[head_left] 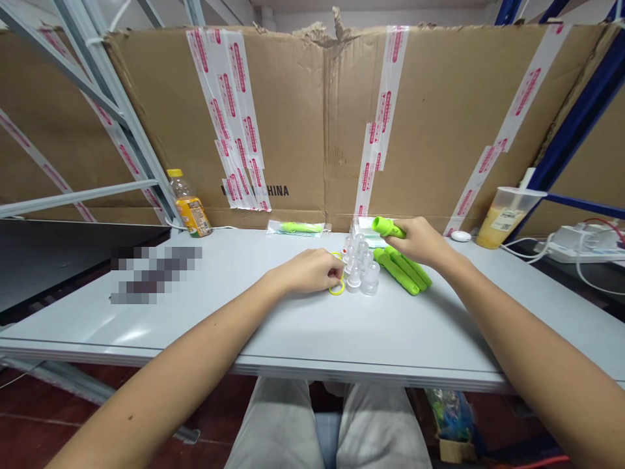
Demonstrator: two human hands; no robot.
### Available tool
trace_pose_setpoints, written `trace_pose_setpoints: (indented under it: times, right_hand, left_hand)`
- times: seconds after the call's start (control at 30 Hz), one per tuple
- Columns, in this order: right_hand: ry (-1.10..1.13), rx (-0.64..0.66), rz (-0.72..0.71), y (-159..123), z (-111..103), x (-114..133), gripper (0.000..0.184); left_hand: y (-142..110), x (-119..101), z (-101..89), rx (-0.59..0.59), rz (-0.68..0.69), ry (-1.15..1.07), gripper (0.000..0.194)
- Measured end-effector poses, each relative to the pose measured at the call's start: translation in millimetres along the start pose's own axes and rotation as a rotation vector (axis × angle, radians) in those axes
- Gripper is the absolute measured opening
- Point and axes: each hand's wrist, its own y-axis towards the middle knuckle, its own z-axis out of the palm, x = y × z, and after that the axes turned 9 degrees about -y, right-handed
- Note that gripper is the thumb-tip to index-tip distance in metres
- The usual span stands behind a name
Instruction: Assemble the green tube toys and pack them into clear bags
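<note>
My left hand rests low over the table with its fingers pinched at a thin yellow ring. More yellow rings lie partly hidden beside those fingertips. Just to the right stand several clear plastic caps or cups in a cluster. My right hand is wrapped round a bright green hollow tube, held tilted above the table with its open end toward the left. Below that hand, several similar green tubes lie side by side on the table.
A green item in a clear wrapper lies at the back, before a cardboard wall. A yellow-capped drink bottle stands back left. A drink cup with straw, a small white case and a power strip are at right.
</note>
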Motion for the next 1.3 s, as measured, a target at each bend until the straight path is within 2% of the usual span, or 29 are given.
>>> trace_pose_setpoints:
  times: [1.0,1.17,1.3]
  right_hand:
    - [0.005,0.02,0.038,-0.2,-2.1,1.6,0.021]
    - [0.0,0.028,0.161,2.7,-0.9,-4.6,0.02]
    - [-0.012,0.06,0.345,10.8,3.2,-20.0,0.033]
  left_hand:
    - [3.4,2.6,4.4,-0.033,-0.018,0.104,0.016]
    - [3.2,2.3,4.4,-0.057,-0.022,0.067,0.016]
    - [3.1,7.1,1.3,-0.202,-0.055,0.012,0.02]
